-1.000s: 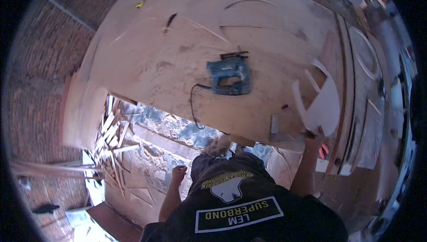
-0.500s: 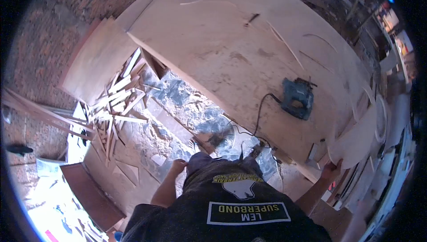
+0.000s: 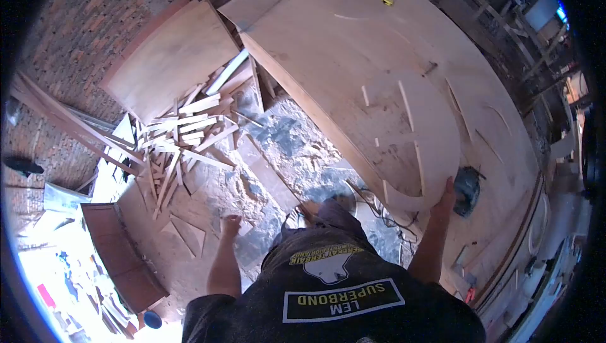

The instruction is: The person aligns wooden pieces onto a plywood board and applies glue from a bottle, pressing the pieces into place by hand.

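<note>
My right hand (image 3: 447, 198) grips the near right edge of a thin curved plywood piece (image 3: 447, 153), which has a rounded outer edge and pale straight strips or cut edges across it. This piece overlaps the big plywood-topped workbench (image 3: 328, 34). Just right of that hand a blue-grey jigsaw (image 3: 467, 191) lies on the bench, partly behind the fingers. My left hand (image 3: 231, 224) hangs low over the dusty floor on the left, fingers curled in with nothing in them.
Wood offcuts (image 3: 189, 128) lie heaped at the left, below a leaning plywood sheet (image 3: 177, 59). A yellow tape measure (image 3: 387, 1) rests at the bench's far side. A power cord (image 3: 391, 220) loops by the near edge. A brown panel (image 3: 117, 248) stands lower left.
My right hand has brought the curved plywood piece from the right side in over the bench, beside the jigsaw. My left hand has swung out to the left. The view has turned rightward.
</note>
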The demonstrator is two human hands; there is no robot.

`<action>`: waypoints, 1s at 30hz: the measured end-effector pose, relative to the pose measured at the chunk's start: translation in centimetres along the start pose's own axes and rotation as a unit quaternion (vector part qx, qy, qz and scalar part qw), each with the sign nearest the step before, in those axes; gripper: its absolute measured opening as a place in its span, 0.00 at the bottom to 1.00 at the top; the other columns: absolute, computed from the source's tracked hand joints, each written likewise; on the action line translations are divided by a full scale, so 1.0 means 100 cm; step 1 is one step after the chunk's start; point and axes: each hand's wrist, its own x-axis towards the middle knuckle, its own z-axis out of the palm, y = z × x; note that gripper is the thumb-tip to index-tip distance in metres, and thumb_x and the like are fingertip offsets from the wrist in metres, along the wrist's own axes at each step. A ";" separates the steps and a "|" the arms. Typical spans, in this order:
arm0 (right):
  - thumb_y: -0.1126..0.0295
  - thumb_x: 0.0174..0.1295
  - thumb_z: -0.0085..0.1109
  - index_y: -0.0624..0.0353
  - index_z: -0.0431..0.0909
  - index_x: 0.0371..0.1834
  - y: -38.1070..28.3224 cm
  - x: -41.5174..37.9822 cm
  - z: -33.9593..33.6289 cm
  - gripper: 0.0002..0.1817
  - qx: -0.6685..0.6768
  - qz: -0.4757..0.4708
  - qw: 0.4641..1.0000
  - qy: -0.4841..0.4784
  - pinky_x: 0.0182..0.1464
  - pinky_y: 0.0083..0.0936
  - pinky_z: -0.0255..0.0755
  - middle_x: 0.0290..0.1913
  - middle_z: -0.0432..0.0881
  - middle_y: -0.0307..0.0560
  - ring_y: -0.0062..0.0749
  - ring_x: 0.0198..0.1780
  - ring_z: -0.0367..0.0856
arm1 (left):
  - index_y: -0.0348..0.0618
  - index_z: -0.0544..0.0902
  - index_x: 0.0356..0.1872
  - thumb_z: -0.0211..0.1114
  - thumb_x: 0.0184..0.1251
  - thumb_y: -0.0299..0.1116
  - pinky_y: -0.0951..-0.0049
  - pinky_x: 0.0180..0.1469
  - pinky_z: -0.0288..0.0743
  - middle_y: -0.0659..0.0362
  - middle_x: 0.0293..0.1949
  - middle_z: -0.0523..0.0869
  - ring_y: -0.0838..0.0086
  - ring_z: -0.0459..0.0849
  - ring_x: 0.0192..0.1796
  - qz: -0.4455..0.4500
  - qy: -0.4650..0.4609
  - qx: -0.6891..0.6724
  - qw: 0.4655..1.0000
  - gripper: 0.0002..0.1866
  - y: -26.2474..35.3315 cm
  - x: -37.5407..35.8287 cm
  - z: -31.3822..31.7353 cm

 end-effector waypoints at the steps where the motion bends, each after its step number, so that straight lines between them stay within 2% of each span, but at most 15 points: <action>1: 0.50 0.76 0.59 0.63 0.68 0.76 0.018 0.016 0.017 0.34 -0.002 0.000 1.000 -0.015 0.71 0.45 0.72 0.71 0.77 0.49 0.48 0.68 0.77 | 0.36 0.88 0.47 0.74 0.66 0.47 0.66 0.30 0.80 0.54 0.29 0.91 0.71 0.88 0.26 0.028 -0.007 -0.055 0.998 0.22 -0.005 -0.004 0.005; 3: 0.50 0.76 0.58 0.64 0.68 0.76 0.043 0.035 0.056 0.35 -0.017 0.006 0.999 -0.035 0.71 0.44 0.71 0.70 0.77 0.50 0.48 0.67 0.78 | 0.36 0.89 0.46 0.75 0.66 0.44 0.66 0.30 0.80 0.54 0.30 0.91 0.69 0.88 0.25 0.022 -0.035 -0.087 0.995 0.20 -0.033 0.010 0.019; 4: 0.50 0.76 0.57 0.64 0.68 0.75 0.054 0.043 0.077 0.34 -0.032 0.010 0.999 -0.040 0.71 0.45 0.71 0.69 0.78 0.51 0.49 0.67 0.78 | 0.37 0.90 0.44 0.74 0.66 0.43 0.66 0.32 0.81 0.54 0.30 0.91 0.69 0.88 0.27 0.012 -0.025 -0.125 0.992 0.17 -0.001 -0.018 0.018; 6: 0.49 0.77 0.57 0.66 0.67 0.75 0.069 0.068 0.101 0.35 -0.053 0.024 0.996 -0.063 0.70 0.44 0.71 0.68 0.78 0.53 0.49 0.67 0.78 | 0.40 0.91 0.43 0.68 0.66 0.47 0.59 0.40 0.83 0.51 0.31 0.92 0.64 0.90 0.32 -0.006 0.000 0.078 0.997 0.19 -0.016 -0.007 0.033; 7: 0.47 0.77 0.56 0.67 0.66 0.76 0.085 0.098 0.103 0.37 -0.057 0.035 0.994 -0.082 0.70 0.43 0.72 0.69 0.78 0.53 0.49 0.67 0.78 | 0.42 0.92 0.39 0.66 0.65 0.45 0.57 0.45 0.83 0.49 0.33 0.92 0.58 0.91 0.35 0.024 -0.031 0.175 0.984 0.17 -0.008 -0.008 0.028; 8: 0.46 0.77 0.56 0.68 0.65 0.77 0.093 0.126 0.113 0.39 -0.060 0.045 0.992 -0.104 0.70 0.43 0.72 0.69 0.77 0.54 0.48 0.66 0.78 | 0.40 0.92 0.34 0.65 0.62 0.42 0.56 0.46 0.83 0.47 0.33 0.92 0.53 0.92 0.37 0.156 0.007 0.202 0.967 0.16 0.007 -0.023 0.025; 12: 0.46 0.78 0.55 0.68 0.66 0.76 0.088 0.167 0.159 0.38 -0.166 0.006 0.978 -0.129 0.68 0.40 0.73 0.68 0.77 0.58 0.47 0.65 0.79 | 0.37 0.91 0.32 0.66 0.57 0.39 0.56 0.43 0.83 0.46 0.31 0.92 0.54 0.91 0.35 -0.011 0.126 0.204 0.971 0.15 0.057 -0.019 0.028; 14: 0.47 0.77 0.56 0.68 0.67 0.75 0.057 0.160 0.208 0.37 -0.207 0.009 0.974 -0.089 0.65 0.38 0.75 0.68 0.77 0.58 0.45 0.63 0.80 | 0.35 0.91 0.30 0.67 0.56 0.38 0.56 0.42 0.83 0.45 0.31 0.91 0.55 0.91 0.34 -0.025 0.180 0.214 0.960 0.14 0.111 0.002 0.024; 17: 0.51 0.71 0.65 0.73 0.73 0.69 0.064 0.197 0.205 0.36 -0.161 -0.013 0.985 -0.063 0.63 0.39 0.73 0.64 0.80 0.55 0.43 0.59 0.80 | 0.34 0.89 0.29 0.67 0.57 0.35 0.55 0.40 0.82 0.45 0.30 0.91 0.55 0.89 0.31 0.068 0.184 0.175 0.965 0.12 0.158 0.078 0.017; 19: 0.53 0.69 0.68 0.72 0.76 0.66 0.050 0.203 0.209 0.34 -0.265 -0.020 0.963 -0.040 0.63 0.39 0.73 0.63 0.81 0.54 0.42 0.60 0.79 | 0.34 0.88 0.28 0.67 0.59 0.33 0.54 0.39 0.80 0.46 0.30 0.90 0.55 0.87 0.31 0.129 0.219 0.135 0.958 0.10 0.248 0.117 0.020; 21: 0.54 0.66 0.71 0.69 0.80 0.63 0.046 0.212 0.214 0.31 -0.361 -0.048 0.931 -0.014 0.59 0.39 0.75 0.60 0.83 0.55 0.42 0.59 0.80 | 0.34 0.88 0.32 0.69 0.60 0.32 0.56 0.39 0.79 0.48 0.30 0.88 0.56 0.85 0.33 0.272 0.236 0.140 0.922 0.09 0.354 0.153 0.027; 23: 0.56 0.63 0.75 0.65 0.83 0.60 0.049 0.216 0.206 0.29 -0.452 -0.091 0.887 0.020 0.53 0.37 0.79 0.54 0.86 0.60 0.42 0.57 0.83 | 0.34 0.87 0.36 0.73 0.59 0.34 0.57 0.43 0.79 0.49 0.32 0.85 0.57 0.84 0.36 0.312 0.204 0.143 0.917 0.12 0.455 0.197 0.038; 26: 0.62 0.57 0.78 0.60 0.83 0.60 0.096 0.219 0.170 0.28 -0.664 -0.268 0.666 0.209 0.56 0.41 0.77 0.52 0.85 0.61 0.48 0.55 0.82 | 0.34 0.87 0.43 0.76 0.59 0.35 0.56 0.48 0.79 0.49 0.36 0.85 0.54 0.84 0.42 0.500 0.124 0.197 0.834 0.16 0.608 0.248 0.070; 28: 0.64 0.55 0.78 0.59 0.84 0.58 0.099 0.182 0.181 0.27 -0.628 -0.306 0.664 0.267 0.57 0.43 0.76 0.51 0.84 0.59 0.52 0.55 0.81 | 0.33 0.86 0.46 0.77 0.59 0.35 0.55 0.54 0.78 0.46 0.44 0.84 0.51 0.83 0.47 0.553 0.050 0.159 0.816 0.19 0.692 0.289 0.114; 30: 0.65 0.54 0.79 0.58 0.84 0.57 0.107 0.126 0.198 0.26 -0.598 -0.292 0.662 0.345 0.58 0.44 0.76 0.50 0.84 0.57 0.53 0.54 0.80 | 0.31 0.79 0.60 0.79 0.59 0.42 0.53 0.63 0.75 0.43 0.58 0.78 0.49 0.77 0.61 0.597 -0.008 0.232 0.768 0.33 0.758 0.340 0.163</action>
